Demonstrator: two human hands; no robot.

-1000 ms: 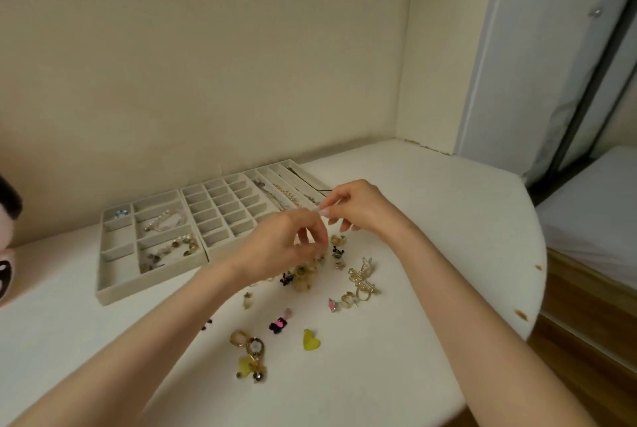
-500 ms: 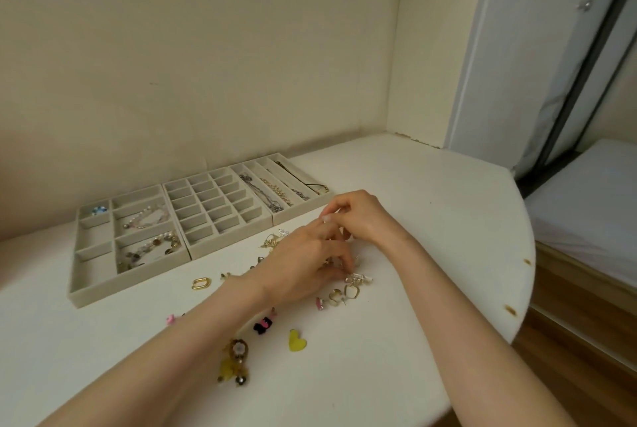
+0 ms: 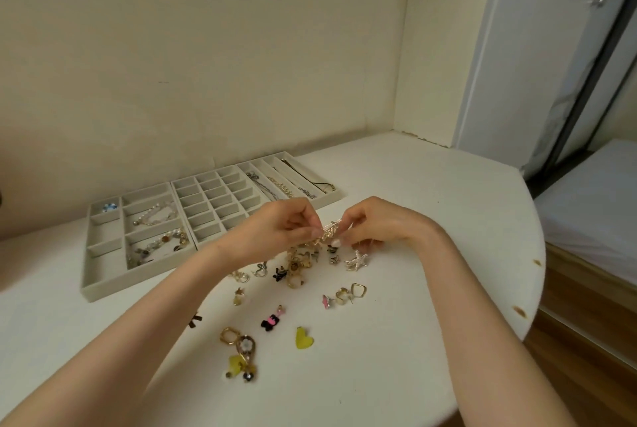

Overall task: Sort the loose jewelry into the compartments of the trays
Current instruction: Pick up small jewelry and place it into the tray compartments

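Trays, three; left hand and right hand pinch one gold piece.

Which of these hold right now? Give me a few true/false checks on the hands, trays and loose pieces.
1. The left hand and the right hand both pinch a small gold piece between them. True.
2. The yellow heart lies in a tray compartment. False: it lies on the table, on the person's side of the loose pile.
3. The long-slot tray holds chains. True.
4. The small-grid tray is full of earrings. False: the compartments in view look empty.
5. The right hand holds the starfish piece. False: it lies on the table just below that hand.
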